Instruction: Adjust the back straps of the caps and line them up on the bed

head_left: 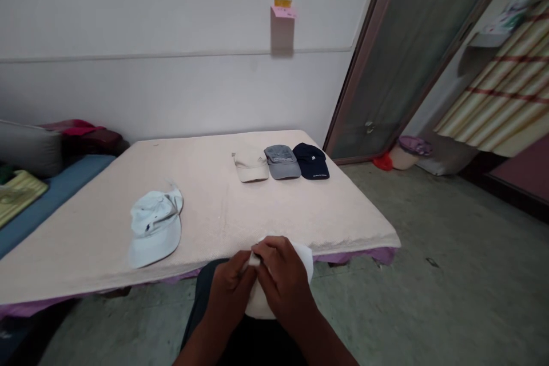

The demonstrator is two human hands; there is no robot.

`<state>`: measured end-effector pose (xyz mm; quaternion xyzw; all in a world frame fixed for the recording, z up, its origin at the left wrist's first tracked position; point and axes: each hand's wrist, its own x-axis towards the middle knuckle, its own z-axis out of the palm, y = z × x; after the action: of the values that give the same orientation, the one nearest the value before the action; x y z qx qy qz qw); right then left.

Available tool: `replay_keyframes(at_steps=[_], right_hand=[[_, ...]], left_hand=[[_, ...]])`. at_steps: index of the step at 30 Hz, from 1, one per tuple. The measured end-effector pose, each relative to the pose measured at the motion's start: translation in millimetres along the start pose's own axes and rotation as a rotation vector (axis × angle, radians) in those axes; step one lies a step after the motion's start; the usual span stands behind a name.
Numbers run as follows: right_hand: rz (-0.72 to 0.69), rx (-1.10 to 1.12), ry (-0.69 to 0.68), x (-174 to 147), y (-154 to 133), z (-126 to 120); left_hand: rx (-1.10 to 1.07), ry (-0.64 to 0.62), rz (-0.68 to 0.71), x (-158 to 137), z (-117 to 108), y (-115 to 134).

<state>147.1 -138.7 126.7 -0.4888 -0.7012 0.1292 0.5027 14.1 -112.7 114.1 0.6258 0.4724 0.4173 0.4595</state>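
Observation:
My left hand (227, 294) and my right hand (285, 280) are close together over my lap, at the near edge of the bed. Between them is a white cap (259, 304), largely covered by my fingers. Both hands pinch a small pale strip of it, which looks like the back strap. A light blue cap (156, 226) lies crumpled on the bed to the left. Farther back, a beige cap (251, 166), a grey cap (283, 161) and a navy cap (311, 161) sit side by side, brims toward me.
The bed (201, 183) has a pale cover and stands against a white wall (171, 97). A grey cushion (30, 148) and folded cloths are at the left. On the right are a sliding door (398, 57), a bin (405, 154) and a striped curtain (501, 91).

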Motion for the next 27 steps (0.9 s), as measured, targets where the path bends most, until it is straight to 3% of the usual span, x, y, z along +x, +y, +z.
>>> replay_keyframes(at_steps=[7,10,13,15,18,24,27], right_hand=[[0.143,0.093,0.080,13,14,-9],[0.179,0.214,-0.079,19,22,-17],[0.362,0.508,-0.323,19,29,-20],[0.480,0.672,-0.381,17,34,-19],[0.598,0.800,-0.285,14,43,-14],[0.689,1.045,0.088,13,63,-14],[0.739,1.205,-0.010,2,63,-21]], left_hand=[[-0.044,-0.132,-0.049,0,-3,-4],[-0.123,-0.204,-0.064,2,-8,-2],[-0.227,-0.235,-0.105,4,-12,1],[-0.310,-0.254,-0.173,6,-13,1],[-0.449,-0.225,-0.280,9,-14,0],[-0.755,0.018,-0.346,13,-28,13],[-0.861,0.147,-0.392,15,-35,21]])
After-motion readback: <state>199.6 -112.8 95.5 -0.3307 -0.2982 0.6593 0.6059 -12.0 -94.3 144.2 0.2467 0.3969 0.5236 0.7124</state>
